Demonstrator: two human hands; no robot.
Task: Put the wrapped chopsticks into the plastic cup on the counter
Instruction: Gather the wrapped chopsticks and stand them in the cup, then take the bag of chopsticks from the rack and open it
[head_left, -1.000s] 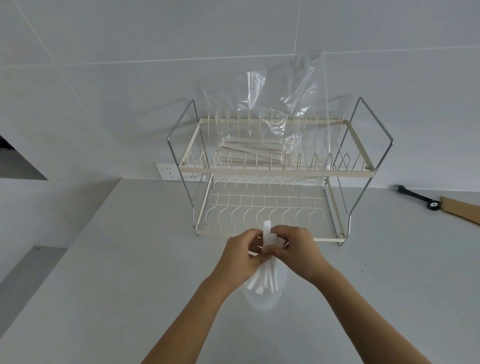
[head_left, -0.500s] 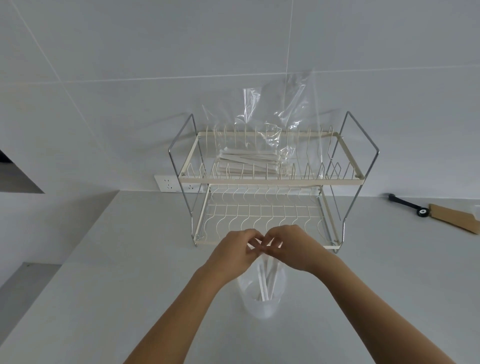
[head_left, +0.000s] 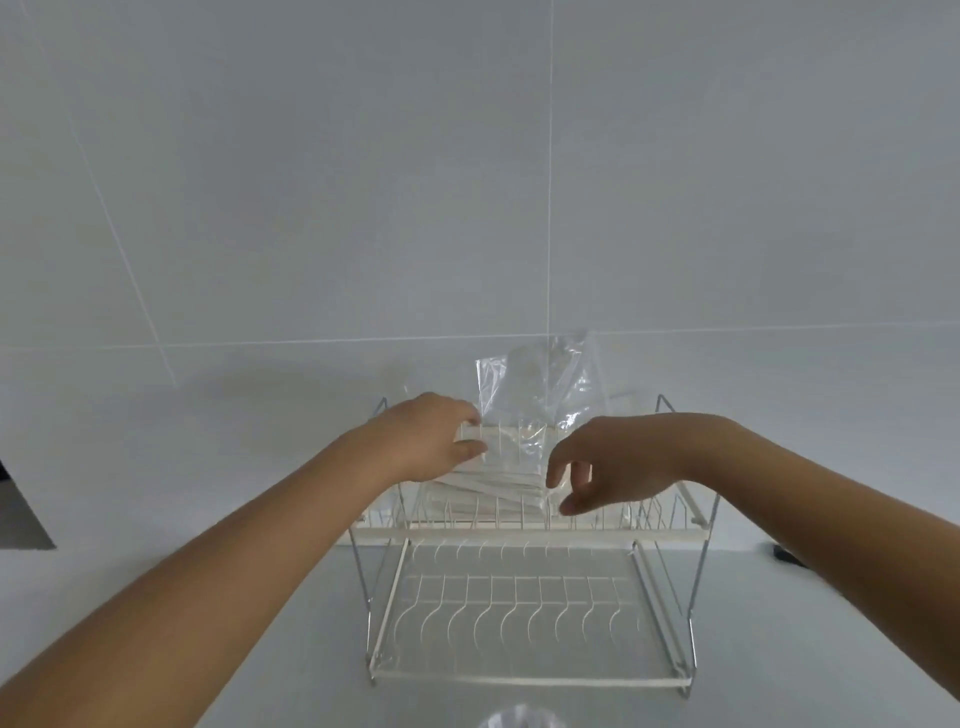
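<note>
Several wrapped chopsticks (head_left: 493, 484) lie in a pile inside a clear plastic bag (head_left: 540, 395) on the top shelf of a white wire dish rack (head_left: 524, 535). My left hand (head_left: 431, 441) is over the left end of the pile, fingers at the bag's edge. My right hand (head_left: 608, 467) hovers at the pile's right end, thumb and fingers apart, holding nothing. Only the rim of the plastic cup (head_left: 519, 719) shows, at the bottom edge in front of the rack.
The rack stands against a white tiled wall (head_left: 363, 182) on a pale counter (head_left: 291, 649). Its lower shelf (head_left: 524, 613) holds nothing. A dark object (head_left: 787, 556) peeks out behind my right forearm.
Both hands left the cup, where chopsticks were dropped in, and reached up and forward to the bag on the rack's top shelf. The view tilted up, so the cup sank to the bottom edge.
</note>
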